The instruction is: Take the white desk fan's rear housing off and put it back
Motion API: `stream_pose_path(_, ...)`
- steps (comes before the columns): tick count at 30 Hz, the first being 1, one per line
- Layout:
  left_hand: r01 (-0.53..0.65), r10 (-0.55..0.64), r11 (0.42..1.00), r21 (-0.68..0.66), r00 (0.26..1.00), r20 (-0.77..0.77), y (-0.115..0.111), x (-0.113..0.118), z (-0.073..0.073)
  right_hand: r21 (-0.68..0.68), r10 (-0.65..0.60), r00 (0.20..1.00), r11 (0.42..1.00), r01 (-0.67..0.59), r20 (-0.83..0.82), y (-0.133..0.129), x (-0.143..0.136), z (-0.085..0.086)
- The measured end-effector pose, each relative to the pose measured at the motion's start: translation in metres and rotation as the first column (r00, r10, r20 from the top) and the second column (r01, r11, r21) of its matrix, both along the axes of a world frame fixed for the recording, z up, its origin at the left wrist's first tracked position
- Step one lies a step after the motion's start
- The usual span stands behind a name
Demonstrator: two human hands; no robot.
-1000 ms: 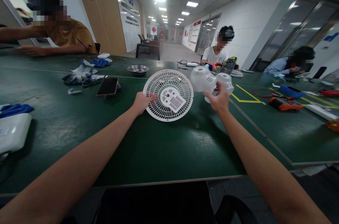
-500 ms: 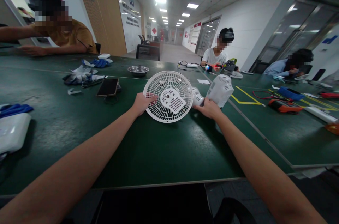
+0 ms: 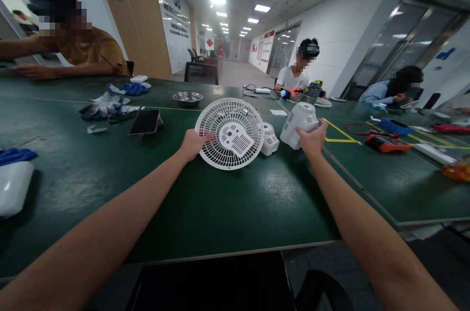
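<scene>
Grille (image 3: 237, 139) in our left hand (image 3: 194, 144), large housing (image 3: 295, 127) in our right hand (image 3: 313, 137).
Back from the near edge of our green counter (image 3: 235, 218), we grasp the grille by its left rim; a small vented housing (image 3: 270, 141) shows just past its right rim, and we clasp the large housing by its right side.

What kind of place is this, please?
Probably an office room used as a workshop: there is a large green table, a white fan cover in the left hand, and black chairs behind.
</scene>
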State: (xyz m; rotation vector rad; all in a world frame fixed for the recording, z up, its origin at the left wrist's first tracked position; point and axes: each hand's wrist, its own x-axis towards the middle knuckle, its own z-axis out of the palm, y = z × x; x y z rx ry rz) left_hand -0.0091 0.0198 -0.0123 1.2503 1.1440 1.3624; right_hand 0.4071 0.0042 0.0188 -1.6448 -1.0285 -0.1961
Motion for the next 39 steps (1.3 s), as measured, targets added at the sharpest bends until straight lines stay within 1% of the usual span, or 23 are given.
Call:
stream_pose_path(1, 0.003, -0.003, 1.0, 0.004, 1.0, 0.003, 0.0, 0.0, 0.0, -0.093, 0.032, 0.996, 0.995, -0.039, -0.082, 0.005, 0.005, -0.007)
stream_pose_path(2, 0.01, -0.01, 1.0, 0.009, 1.0, 0.002, 0.0, -0.001, 0.0, -0.16, 0.044, 0.988, 0.985, -0.068, -0.148, 0.009, 0.008, -0.014)
stream_pose_path(3, 0.015, -0.015, 1.0, 0.01, 1.0, 0.0, 0.0, -0.002, 0.0, -0.183, 0.054, 0.982, 0.979, -0.087, -0.178, 0.013, 0.011, -0.019)
stream_pose_path(5, 0.026, -0.026, 1.0, 0.002, 1.0, -0.011, -0.001, -0.002, 0.001, -0.17, 0.064, 0.981, 0.981, -0.096, -0.182, 0.018, 0.016, -0.027)
stream_pose_path(7, 0.035, -0.035, 0.999, -0.001, 0.999, -0.017, -0.002, -0.002, 0.001, -0.106, 0.051, 0.988, 0.992, -0.067, -0.148, 0.022, 0.02, -0.03)
stream_pose_path(9, 0.031, -0.031, 1.0, 0.005, 0.999, -0.016, -0.002, -0.002, 0.002, -0.036, 0.029, 0.99, 0.999, -0.034, -0.135, 0.024, 0.024, -0.029)
stream_pose_path(11, 0.011, -0.011, 1.0, 0.001, 1.0, -0.016, -0.002, -0.001, 0.002, -0.004, 0.014, 0.991, 1.0, -0.015, -0.135, 0.026, 0.029, -0.028)
stream_pose_path(14, -0.006, 0.005, 1.0, -0.018, 1.0, -0.016, -0.002, -0.001, 0.002, -0.059, 0.002, 0.993, 0.998, -0.008, -0.116, 0.025, 0.032, -0.028)
stream_pose_path(17, 0.006, -0.006, 1.0, -0.015, 1.0, -0.012, -0.002, -0.001, 0.002, -0.117, 0.002, 0.995, 0.993, -0.014, -0.099, 0.024, 0.032, -0.029)
stream_pose_path(20, 0.013, -0.013, 1.0, -0.002, 1.0, -0.005, -0.001, -0.001, 0.001, -0.133, 0.015, 0.993, 0.991, -0.03, -0.113, 0.024, 0.032, -0.029)
stream_pose_path(26, -0.011, 0.011, 1.0, 0.002, 1.0, 0.008, 0.001, 0.0, -0.001, -0.145, 0.08, 0.988, 0.984, -0.099, -0.135, 0.026, 0.036, -0.032)
stream_pose_path(28, -0.002, 0.002, 1.0, -0.001, 1.0, 0.001, 0.001, 0.0, -0.001, -0.149, 0.087, 0.989, 0.983, -0.104, -0.119, 0.024, 0.034, -0.029)
stream_pose_path(29, 0.001, -0.001, 1.0, -0.003, 1.0, -0.004, 0.001, 0.0, -0.001, -0.14, 0.073, 0.993, 0.986, -0.085, -0.091, 0.022, 0.032, -0.027)
stream_pose_path(31, 0.003, -0.003, 1.0, -0.007, 1.0, -0.008, 0.001, -0.001, -0.001, -0.07, 0.013, 1.0, 0.997, -0.012, 0.01, 0.016, 0.023, -0.017)
stream_pose_path(32, 0.003, -0.003, 1.0, -0.003, 1.0, -0.008, 0.001, -0.002, -0.001, -0.006, -0.03, 0.996, 1.0, 0.03, 0.078, 0.013, 0.016, -0.012)
stream_pose_path(33, 0.005, -0.005, 1.0, 0.003, 1.0, -0.009, 0.002, -0.002, -0.002, 0.078, -0.056, 0.987, 0.996, 0.045, 0.15, 0.009, 0.009, -0.005)
stream_pose_path(34, 0.009, -0.009, 1.0, 0.011, 1.0, -0.01, 0.003, -0.002, -0.003, 0.139, -0.04, 0.974, 0.99, 0.008, 0.222, 0.005, 0.001, 0.0)
stream_pose_path(35, 0.012, -0.012, 1.0, 0.016, 1.0, -0.013, 0.003, -0.003, -0.003, 0.169, 0.006, 0.961, 0.984, -0.055, 0.276, 0.001, -0.009, 0.005)
stream_pose_path(36, 0.015, -0.014, 1.0, 0.019, 1.0, -0.015, 0.004, -0.003, -0.004, 0.165, 0.081, 0.946, 0.977, -0.138, 0.313, -0.003, -0.018, 0.008)
stream_pose_path(38, 0.014, -0.014, 1.0, 0.017, 1.0, -0.017, 0.005, -0.003, -0.004, 0.064, 0.269, 0.897, 0.949, -0.31, 0.35, -0.009, -0.038, 0.009)
stream_pose_path(39, 0.014, -0.014, 1.0, 0.016, 1.0, -0.017, 0.005, -0.003, -0.004, -0.015, 0.357, 0.862, 0.926, -0.377, 0.36, -0.011, -0.047, 0.006)
